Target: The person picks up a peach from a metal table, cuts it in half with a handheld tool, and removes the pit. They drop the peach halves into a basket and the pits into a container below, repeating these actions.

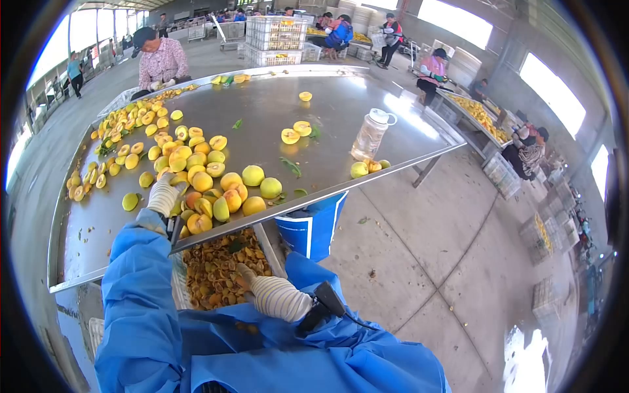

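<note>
My left hand [164, 195], in a striped knit glove, reaches over the table's near edge. Its fingers curl at a pile of yellow peaches [196, 177] and appear closed round a peach that is mostly hidden. Below the edge, my right hand [282, 298], gloved the same way, is in front of a crate of brownish peach scraps [219, 268]. Its fingers look drawn together; whatever they hold, if anything, I cannot make out. A black device with a cable [324, 306] sits at my right wrist. Whole peaches and cut halves [131, 118] spread across the table's left side.
The metal table [252, 118] has a raised rim. A water bottle [372, 134] stands near its right edge, beside several peaches. Under it hangs a blue bag [311, 229]. Across the table a person in a patterned shirt [162, 62] works; stacked crates [276, 36] stand behind.
</note>
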A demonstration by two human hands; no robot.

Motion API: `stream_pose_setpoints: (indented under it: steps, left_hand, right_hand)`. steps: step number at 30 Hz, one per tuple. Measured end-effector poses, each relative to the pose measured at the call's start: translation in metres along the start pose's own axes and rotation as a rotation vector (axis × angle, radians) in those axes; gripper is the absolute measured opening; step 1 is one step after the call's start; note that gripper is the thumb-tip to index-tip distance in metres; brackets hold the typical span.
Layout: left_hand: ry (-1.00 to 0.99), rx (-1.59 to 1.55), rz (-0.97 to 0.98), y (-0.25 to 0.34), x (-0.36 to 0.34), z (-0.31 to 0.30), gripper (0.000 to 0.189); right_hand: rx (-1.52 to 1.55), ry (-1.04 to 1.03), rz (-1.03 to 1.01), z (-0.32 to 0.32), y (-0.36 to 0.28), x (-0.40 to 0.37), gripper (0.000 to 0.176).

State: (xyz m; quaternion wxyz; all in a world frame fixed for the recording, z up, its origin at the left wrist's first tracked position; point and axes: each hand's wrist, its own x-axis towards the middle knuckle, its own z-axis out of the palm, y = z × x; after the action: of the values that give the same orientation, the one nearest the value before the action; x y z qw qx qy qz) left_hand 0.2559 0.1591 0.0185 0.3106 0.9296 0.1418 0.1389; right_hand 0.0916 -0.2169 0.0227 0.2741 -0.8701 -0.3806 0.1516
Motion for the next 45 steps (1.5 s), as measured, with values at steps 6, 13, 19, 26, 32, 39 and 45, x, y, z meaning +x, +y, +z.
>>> stream_pose_setpoints:
  steps: [6,13,19,26,32,39,45]
  left_hand:
    - [-0.325,-1.232,-0.13,0.084,-0.147,-0.059,0.044]
    - [-0.567,-1.323,-0.098,0.042,-0.245,-0.011,0.045]
    - [-0.726,-1.933,-0.389,0.059,-0.27,0.005,0.044]
    - [-0.311,-1.915,-0.567,0.07,-0.276,0.015,0.039]
    - [-0.314,-2.001,-0.417,0.07,-0.275,0.019,0.041]
    - [-0.102,-1.779,-0.116,0.073,-0.279,0.026,0.045]
    - [-0.084,-1.759,-0.145,0.076,-0.283,0.034,0.048]
  right_hand:
    - [0.313,0.206,-0.067,0.004,-0.004,0.01,0.061]
    - [0.533,0.361,0.042,0.018,-0.017,0.027,0.037]
    - [0.52,0.53,-0.028,0.03,-0.022,0.03,0.038]
    - [0.824,0.242,-0.009,0.015,-0.024,0.015,0.036]
    - [0.326,0.257,-0.177,0.026,-0.031,0.009,0.035]
    - [0.136,0.269,-0.159,0.043,-0.028,0.014,0.033]
    - [0.047,0.401,-0.319,0.07,-0.023,0.021,0.035]
